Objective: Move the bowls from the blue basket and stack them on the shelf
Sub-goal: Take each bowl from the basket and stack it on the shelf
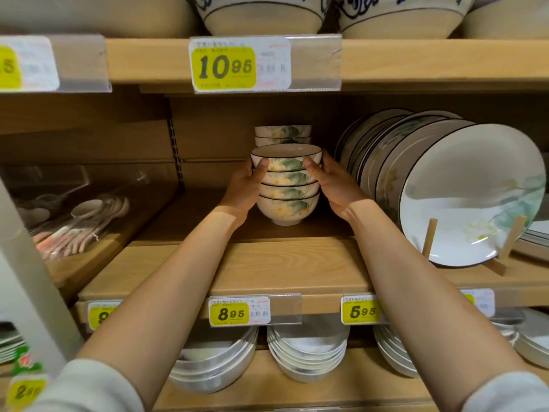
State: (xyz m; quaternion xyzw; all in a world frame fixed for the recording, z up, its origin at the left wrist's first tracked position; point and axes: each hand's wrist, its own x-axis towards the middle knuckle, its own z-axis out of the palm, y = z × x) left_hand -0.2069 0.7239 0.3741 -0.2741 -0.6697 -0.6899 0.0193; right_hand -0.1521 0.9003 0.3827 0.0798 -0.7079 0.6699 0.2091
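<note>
While we steady the bowls (286, 185): stacked on the shelf (285, 263), twelve o'clock.
Left hand (246, 188), right hand (332, 185): clasping its sides.
Risk: our uneven release could tip it onto plates (445, 197) at three o'clock.

Bowls (286, 185): white, yellow flowers, green leaves, thin dark rim line. Rear bowls (282, 133): same flower-and-leaf pattern. Plates (463, 197): white, dark rim, faint yellow bloom and green leaf toward one edge. Shelf (291, 263): pale wood, grain showing. Tags (224, 66): yellow patch, black digits, white paper with pink print. Top bowls (261, 13): cream, blue brushwork above a dark line. Lower bowls (307, 352): plain white. Spoons (74, 233): white to pink. Sleeves (89, 388): light grey.
</note>
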